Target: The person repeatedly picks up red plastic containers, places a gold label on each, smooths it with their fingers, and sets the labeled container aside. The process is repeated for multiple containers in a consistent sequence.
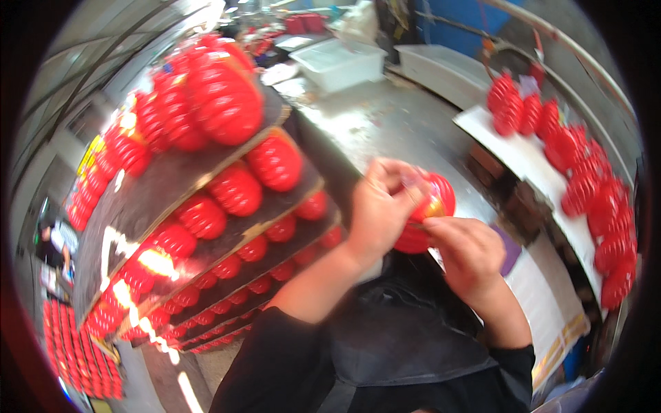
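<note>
Between my hands, in front of my chest, is a glossy red ribbed piece [444, 195], rounded like a small lantern, with a gold patch on the side towards me. My left hand [383, 203] comes in from its left, thumb and fingers pinched together by its top. A small pale, pinkish bit shows at those fingertips, too blurred to name. From the other side, my right hand [468, 256] pinches at the gold patch with its fingertips. What lies between these fingers is hidden. Part of the red piece shows below, between the two hands.
At left a dark tiered rack [237, 157] carries rows of similar red ribbed pieces. More hang or lie along a white board [513, 162] at right. Translucent plastic tubs [341, 65] stand at the back beside a grey metal surface [406, 110]. Another person [54, 251] is far left.
</note>
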The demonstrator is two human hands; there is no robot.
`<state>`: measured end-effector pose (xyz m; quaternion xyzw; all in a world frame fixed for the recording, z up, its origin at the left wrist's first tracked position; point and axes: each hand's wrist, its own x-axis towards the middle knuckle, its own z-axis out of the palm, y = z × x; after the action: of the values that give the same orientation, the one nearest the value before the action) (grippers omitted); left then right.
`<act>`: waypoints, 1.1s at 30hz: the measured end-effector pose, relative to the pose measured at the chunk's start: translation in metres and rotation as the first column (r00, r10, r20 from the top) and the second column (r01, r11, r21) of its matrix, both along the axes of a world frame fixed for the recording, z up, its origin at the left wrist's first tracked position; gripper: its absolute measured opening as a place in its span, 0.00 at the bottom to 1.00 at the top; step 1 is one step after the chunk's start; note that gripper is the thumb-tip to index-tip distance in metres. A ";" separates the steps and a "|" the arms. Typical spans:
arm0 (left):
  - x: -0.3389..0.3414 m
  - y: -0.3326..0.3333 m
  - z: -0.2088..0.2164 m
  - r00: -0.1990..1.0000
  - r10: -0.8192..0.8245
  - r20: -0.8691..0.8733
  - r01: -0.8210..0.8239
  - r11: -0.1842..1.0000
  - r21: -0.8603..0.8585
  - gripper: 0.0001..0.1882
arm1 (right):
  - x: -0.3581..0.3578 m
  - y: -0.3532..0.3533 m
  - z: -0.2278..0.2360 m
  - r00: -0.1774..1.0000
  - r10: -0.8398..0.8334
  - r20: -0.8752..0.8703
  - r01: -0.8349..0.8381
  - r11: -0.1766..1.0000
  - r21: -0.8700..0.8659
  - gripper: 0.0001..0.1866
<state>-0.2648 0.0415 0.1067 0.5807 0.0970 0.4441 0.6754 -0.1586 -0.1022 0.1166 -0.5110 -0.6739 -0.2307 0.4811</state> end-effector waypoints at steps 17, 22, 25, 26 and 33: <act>-0.240 0.067 0.211 0.296 0.749 0.592 -0.928 0.080 0.363 0.18 | 0.107 0.012 -0.019 0.563 -0.075 -0.823 -0.096 0.983 -0.155 0.18; -0.275 0.150 0.233 -0.075 0.959 0.274 -0.756 -0.234 0.611 0.24 | 0.129 0.002 -0.034 0.553 -0.123 -0.824 -0.055 0.981 -0.184 0.18; -0.294 0.197 0.228 -0.239 0.955 0.175 -0.638 -0.290 0.713 0.25 | 0.134 -0.007 -0.037 0.537 -0.143 -0.831 -0.046 0.979 -0.197 0.18; -0.299 0.214 0.226 -0.265 0.947 0.178 -0.591 -0.306 0.746 0.25 | 0.134 -0.010 -0.036 0.531 -0.162 -0.832 -0.037 0.976 -0.214 0.18; -0.357 0.287 0.222 -0.076 0.993 0.089 -0.493 -0.115 0.862 0.28 | 0.134 -0.031 -0.039 0.534 -0.308 -0.787 0.040 0.939 -0.341 0.20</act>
<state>-0.6213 0.3285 0.3292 0.6684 0.4991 0.5310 -0.1491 -0.0244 -0.1330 0.0777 -0.6868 -0.3367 0.0891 0.6379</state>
